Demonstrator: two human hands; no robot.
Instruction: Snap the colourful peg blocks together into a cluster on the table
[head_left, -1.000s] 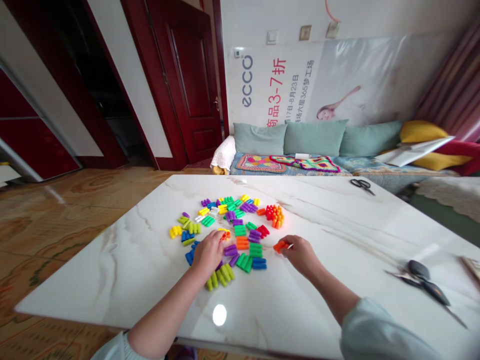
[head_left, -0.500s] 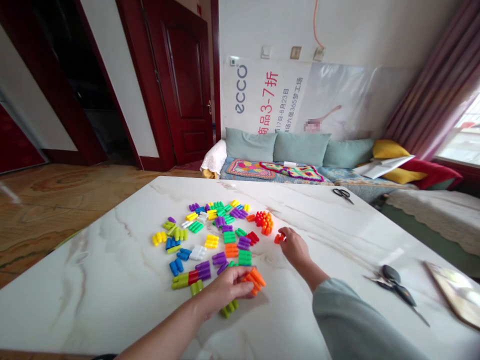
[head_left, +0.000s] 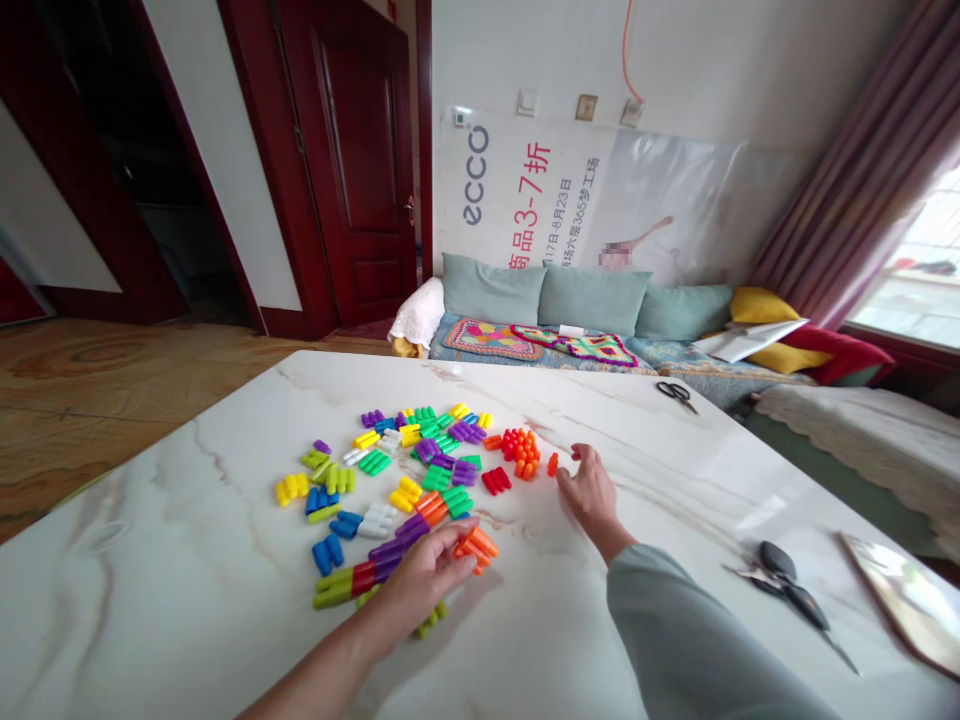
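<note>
My left hand (head_left: 435, 565) is closed around a cluster of orange plastic tube blocks (head_left: 476, 547), just above the table at the near edge of a scattered pile. To the right, my right hand (head_left: 590, 490) has its thumb and fingers apart with nothing visible between them. A small orange-red block (head_left: 553, 464) sits on the table just left of its fingertips, a small gap away. Left of that is a tight group of red and orange blocks (head_left: 521, 450). Dark red blocks (head_left: 496, 481) lie nearer. A row of lime, red and purple blocks (head_left: 364, 577) runs behind my left hand, partly covered by it.
Loose yellow blocks (head_left: 292, 488), green, blue and white ones spread over the left half of the marble-patterned table (head_left: 187, 600). On the right lie black scissors (head_left: 677, 395), a dark-handled tool (head_left: 795, 590) and a flat wooden-edged board (head_left: 900, 590). A sofa (head_left: 525, 340) stands beyond.
My right hand has come away from the small orange-red block and opened, leaving it on the table. The left hand keeps its orange blocks. The whole view has shifted slightly.
</note>
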